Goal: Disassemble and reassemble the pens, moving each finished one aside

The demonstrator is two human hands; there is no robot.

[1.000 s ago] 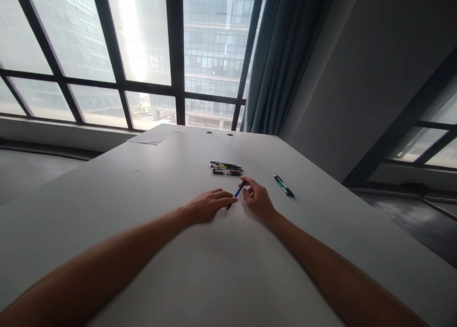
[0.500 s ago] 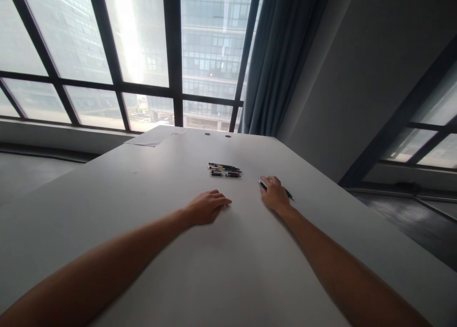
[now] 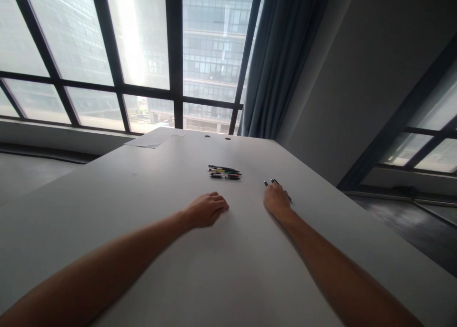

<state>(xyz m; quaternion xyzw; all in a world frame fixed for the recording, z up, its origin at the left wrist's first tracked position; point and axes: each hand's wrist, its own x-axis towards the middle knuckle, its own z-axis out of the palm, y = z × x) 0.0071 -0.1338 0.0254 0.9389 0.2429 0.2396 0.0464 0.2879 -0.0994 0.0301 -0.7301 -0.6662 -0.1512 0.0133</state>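
My right hand (image 3: 276, 199) is on the right part of the white table (image 3: 171, 279), its fingers bent down around a dark pen (image 3: 265, 183). A second dark pen end (image 3: 273, 181) sticks out past the fingertips, and a thin tip shows at the hand's right side. The hand covers most of both pens, so which one it grips is partly hidden. Left of it, my left hand (image 3: 207, 209) rests palm down on the tabletop with loosely bent fingers, holding nothing. Beyond the hands lies a group of several pens (image 3: 224, 176), side by side and pointing right.
Sheets of paper (image 3: 152, 139) lie at the table's far left corner. Two small round dark discs (image 3: 227, 138) are near the far edge. Behind the table stand a large window (image 3: 210, 46) and a blue curtain (image 3: 271, 70), with a grey wall on the right.
My right hand has shifted slightly right and its fingers have curled in; two pen ends now show where one did. My left fingers have drawn in a little.
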